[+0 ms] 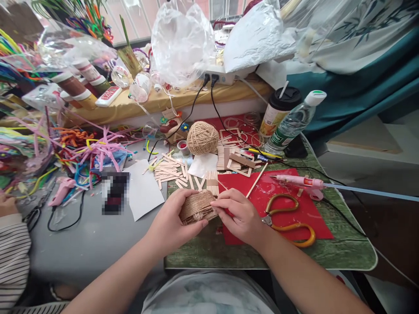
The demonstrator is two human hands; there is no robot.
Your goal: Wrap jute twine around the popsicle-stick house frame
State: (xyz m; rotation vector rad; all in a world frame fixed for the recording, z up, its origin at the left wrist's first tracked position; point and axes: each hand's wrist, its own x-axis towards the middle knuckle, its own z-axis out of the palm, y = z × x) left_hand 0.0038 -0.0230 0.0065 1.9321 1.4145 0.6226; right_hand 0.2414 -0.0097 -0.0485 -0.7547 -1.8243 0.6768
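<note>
Head view, only one: twine-wrapped block [197,206] is in both hands, up over the near part of the green counter [347,248], just left of the red sheet [314,213]. Left hand [173,222] has it by the left end, fingers curled round the far side, thumb along the near side, gap only as wide as the block. Right hand [242,213] is at the right end, thumb and index pinched together on its edge; can't tell if that's a single strand or the edge itself. Lengthwise wraps, lighter lump on the near side. Twine ball [203,138] sits behind, well apart from the hands. Wooden sticks [168,169] lie loose in a pile left of centre, stick frame [241,162] right of the ball. Scissors [278,227] with orange handles lie on the red sheet, right of the right hand, pink glue gun [296,180] beyond them. Cup [278,113] and water bottle [290,124] stand at the back right. White paper [144,192] is on the grey surface to the left, second pink glue gun [63,190] further left. Co-worker's striped sleeve [13,257] at the left edge.
</note>
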